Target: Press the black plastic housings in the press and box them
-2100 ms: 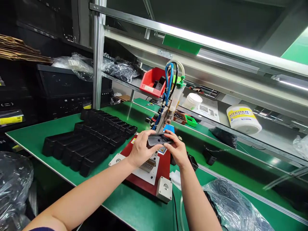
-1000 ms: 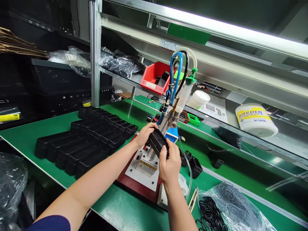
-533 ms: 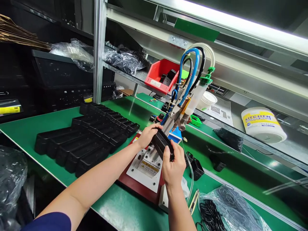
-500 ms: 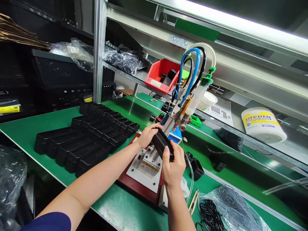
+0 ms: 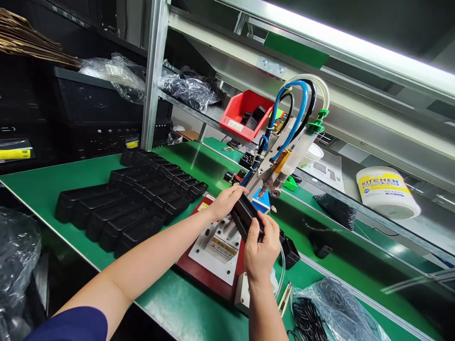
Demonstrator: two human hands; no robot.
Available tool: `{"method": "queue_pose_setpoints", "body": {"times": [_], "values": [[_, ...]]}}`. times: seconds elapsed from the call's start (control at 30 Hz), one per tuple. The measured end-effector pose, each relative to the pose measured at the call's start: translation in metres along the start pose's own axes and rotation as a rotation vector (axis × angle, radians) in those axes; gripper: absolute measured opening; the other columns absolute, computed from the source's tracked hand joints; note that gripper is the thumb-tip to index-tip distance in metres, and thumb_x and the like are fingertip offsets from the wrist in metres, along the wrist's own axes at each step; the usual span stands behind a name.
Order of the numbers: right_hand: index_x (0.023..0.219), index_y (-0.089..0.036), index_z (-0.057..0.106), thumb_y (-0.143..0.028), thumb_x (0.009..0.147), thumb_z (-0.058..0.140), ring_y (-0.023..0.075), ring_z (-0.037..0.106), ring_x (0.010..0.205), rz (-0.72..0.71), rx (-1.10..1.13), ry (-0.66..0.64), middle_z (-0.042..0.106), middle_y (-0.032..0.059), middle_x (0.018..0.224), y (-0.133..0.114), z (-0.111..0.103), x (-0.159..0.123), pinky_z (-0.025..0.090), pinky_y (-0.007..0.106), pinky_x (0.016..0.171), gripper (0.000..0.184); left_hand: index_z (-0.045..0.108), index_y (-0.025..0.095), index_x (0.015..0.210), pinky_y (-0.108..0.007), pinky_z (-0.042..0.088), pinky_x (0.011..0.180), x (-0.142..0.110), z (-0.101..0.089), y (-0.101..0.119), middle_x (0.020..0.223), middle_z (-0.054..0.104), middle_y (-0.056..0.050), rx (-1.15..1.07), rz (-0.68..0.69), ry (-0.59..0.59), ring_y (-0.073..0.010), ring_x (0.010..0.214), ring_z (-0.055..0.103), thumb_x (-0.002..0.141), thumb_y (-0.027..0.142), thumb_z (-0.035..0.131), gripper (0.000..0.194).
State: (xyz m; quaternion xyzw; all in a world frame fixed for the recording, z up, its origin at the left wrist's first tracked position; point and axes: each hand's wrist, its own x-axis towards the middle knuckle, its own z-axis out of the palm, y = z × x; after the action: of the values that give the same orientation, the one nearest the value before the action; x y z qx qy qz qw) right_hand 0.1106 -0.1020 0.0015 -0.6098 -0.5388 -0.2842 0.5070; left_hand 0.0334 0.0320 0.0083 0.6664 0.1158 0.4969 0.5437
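Note:
Between my two hands is a long black plastic housing (image 5: pixel 246 213), tilted, its far end up and to the left. My left hand (image 5: pixel 227 201) grips the far end, fingers over the top edge. Around the near end, my right hand (image 5: pixel 263 244) is closed with the thumb on the side facing me. The housing is held just below the nozzle of a dispensing machine (image 5: pixel 275 177) with a clear syringe and blue and black hoses. Beneath it sits the machine's white and dark red base (image 5: pixel 213 272), which bears a yellow warning label.
Rows of black housings (image 5: pixel 117 208) lie on the green table at left. A bag of black cords (image 5: pixel 334 308) and a cutter knife (image 5: pixel 285 298) are at right. On the shelf stand a red bin (image 5: pixel 245 116) and a wipes tub (image 5: pixel 387 192).
Both hands have shifted slightly right with the housing, and its angle has turned a little. The whole view has moved slightly. My grip stays on the housing.

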Motion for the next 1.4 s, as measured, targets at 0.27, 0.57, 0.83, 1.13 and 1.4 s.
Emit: {"method": "queue_pose_setpoints", "body": {"times": [0.27, 0.57, 0.83, 1.13, 1.4], "values": [[0.101, -0.014, 0.064, -0.030, 0.093, 0.049, 0.0219, 0.060, 0.100, -0.027, -0.016, -0.033, 0.060, 0.0134, 0.106, -0.004, 0.000, -0.003, 0.051, 0.042, 0.088, 0.023, 0.065, 0.017, 0.095, -0.032, 0.045, 0.082, 0.001, -0.002, -0.005, 0.093, 0.065, -0.006, 0.011, 0.019, -0.005, -0.0201, 0.087, 0.057, 0.091, 0.045, 0.037, 0.041], [0.091, -0.016, 0.064, -0.020, 0.089, 0.052, 0.0221, 0.063, 0.101, -0.088, 0.037, 0.015, 0.064, 0.0130, 0.110, 0.002, 0.006, -0.004, 0.052, 0.040, 0.086, 0.012, 0.065, 0.016, 0.089, -0.031, 0.044, 0.079, 0.003, 0.002, -0.017, 0.091, 0.065, -0.005, 0.049, 0.041, 0.031, -0.0195, 0.084, 0.056, 0.085, 0.032, 0.034, 0.035], [0.091, -0.018, 0.062, -0.019, 0.089, 0.052, 0.0227, 0.061, 0.107, -0.041, 0.078, 0.055, 0.063, 0.0124, 0.114, 0.004, 0.009, -0.013, 0.052, 0.043, 0.090, 0.011, 0.065, 0.016, 0.090, -0.029, 0.043, 0.073, 0.005, 0.000, -0.028, 0.087, 0.065, -0.005, 0.036, -0.009, -0.017, -0.0184, 0.078, 0.055, 0.086, 0.040, 0.035, 0.038], [0.116, -0.018, 0.051, -0.028, 0.088, 0.057, 0.0245, 0.053, 0.117, -0.024, 0.067, 0.000, 0.053, 0.0158, 0.124, 0.004, 0.007, -0.017, 0.049, 0.047, 0.094, 0.030, 0.062, 0.016, 0.093, -0.028, 0.044, 0.068, 0.001, 0.004, -0.017, 0.086, 0.063, -0.004, 0.060, -0.023, 0.036, -0.0171, 0.074, 0.054, 0.086, 0.040, 0.035, 0.037], [0.108, -0.019, 0.056, -0.033, 0.087, 0.059, 0.0228, 0.057, 0.108, 0.045, 0.131, -0.083, 0.058, 0.0115, 0.115, 0.002, -0.006, -0.007, 0.050, 0.044, 0.091, 0.025, 0.061, 0.016, 0.079, -0.029, 0.042, 0.070, 0.004, 0.011, -0.010, 0.080, 0.061, -0.004, 0.110, -0.010, 0.114, -0.0172, 0.074, 0.052, 0.078, 0.028, 0.033, 0.030]]}}
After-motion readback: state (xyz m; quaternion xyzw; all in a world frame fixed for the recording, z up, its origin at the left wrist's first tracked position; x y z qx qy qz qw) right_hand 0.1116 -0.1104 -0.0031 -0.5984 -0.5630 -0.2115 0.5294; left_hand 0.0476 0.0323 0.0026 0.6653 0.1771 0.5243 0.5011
